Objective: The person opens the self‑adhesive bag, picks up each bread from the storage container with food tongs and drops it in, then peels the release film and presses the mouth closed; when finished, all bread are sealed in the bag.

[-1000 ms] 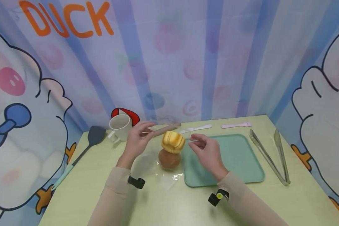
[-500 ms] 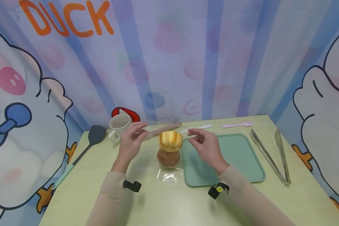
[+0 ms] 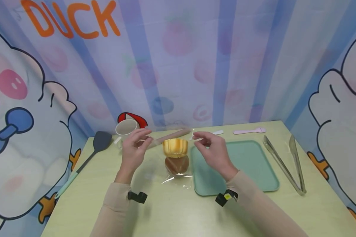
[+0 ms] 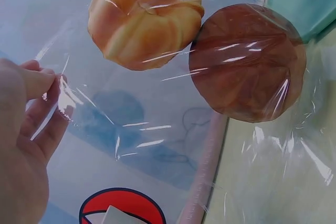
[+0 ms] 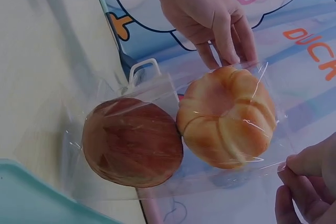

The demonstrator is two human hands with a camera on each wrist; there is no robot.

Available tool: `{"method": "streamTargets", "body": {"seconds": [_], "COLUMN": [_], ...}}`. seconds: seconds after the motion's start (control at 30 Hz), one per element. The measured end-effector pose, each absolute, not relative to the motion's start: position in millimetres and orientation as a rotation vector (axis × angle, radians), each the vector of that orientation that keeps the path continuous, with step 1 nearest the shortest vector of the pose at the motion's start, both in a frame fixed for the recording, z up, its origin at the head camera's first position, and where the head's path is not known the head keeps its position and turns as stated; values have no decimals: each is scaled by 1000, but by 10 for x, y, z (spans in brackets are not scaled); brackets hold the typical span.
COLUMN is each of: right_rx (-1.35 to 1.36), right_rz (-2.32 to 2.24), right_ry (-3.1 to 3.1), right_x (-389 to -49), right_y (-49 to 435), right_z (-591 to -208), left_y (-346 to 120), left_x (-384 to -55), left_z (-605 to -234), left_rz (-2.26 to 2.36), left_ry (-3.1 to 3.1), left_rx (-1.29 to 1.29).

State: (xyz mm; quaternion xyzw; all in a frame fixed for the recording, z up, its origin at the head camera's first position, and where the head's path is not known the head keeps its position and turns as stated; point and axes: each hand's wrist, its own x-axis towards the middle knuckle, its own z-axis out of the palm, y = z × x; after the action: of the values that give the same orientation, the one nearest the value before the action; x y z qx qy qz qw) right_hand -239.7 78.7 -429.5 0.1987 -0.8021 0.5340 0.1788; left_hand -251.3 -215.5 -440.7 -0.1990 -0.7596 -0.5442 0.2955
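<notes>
My left hand (image 3: 134, 148) and right hand (image 3: 215, 152) pinch the two upper corners of a clear plastic bag (image 4: 310, 156), held up and stretched between them. Inside it, a golden, ridged bread roll (image 3: 175, 148) sits above a round brown bun (image 3: 177, 165), and the two touch. In the left wrist view, the thumb and fingers hold the film beside the golden roll. The right wrist view shows both rolls through the film, with the left hand (image 5: 212, 19) at the far side and the right fingertips at the near corner.
A green tray (image 3: 243, 177) lies right of the bag, with metal tongs (image 3: 281, 164) beyond. A white mug (image 3: 126, 127) and a dark spatula (image 3: 102, 141) are on the left. Behind the bag are a brownish-pink stick (image 3: 173, 135), a white utensil (image 3: 218, 132) and a pink one (image 3: 249, 131).
Both hands have shifted a little left, the left one also slightly down. The golden roll has moved left and turned within the bag, still above the brown bun.
</notes>
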Motion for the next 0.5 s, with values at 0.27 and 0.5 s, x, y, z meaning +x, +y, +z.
{"method": "streamTargets", "body": {"seconds": [0.27,0.5], "right_rx": [654,661], "right_rz": [1504,1538], "right_ry": [-2193,-2144], "right_x": [-2419,-2394], "right_y": [757,665], "right_z": [-4200,-4203], "left_y": [-2163,-2164], "left_x": [-2466,-2476], "left_z": [-4351,-4362], "left_rz": [-1461,-1432], "left_ry": [-1963,-1986], "left_rx": [-594,-669]}}
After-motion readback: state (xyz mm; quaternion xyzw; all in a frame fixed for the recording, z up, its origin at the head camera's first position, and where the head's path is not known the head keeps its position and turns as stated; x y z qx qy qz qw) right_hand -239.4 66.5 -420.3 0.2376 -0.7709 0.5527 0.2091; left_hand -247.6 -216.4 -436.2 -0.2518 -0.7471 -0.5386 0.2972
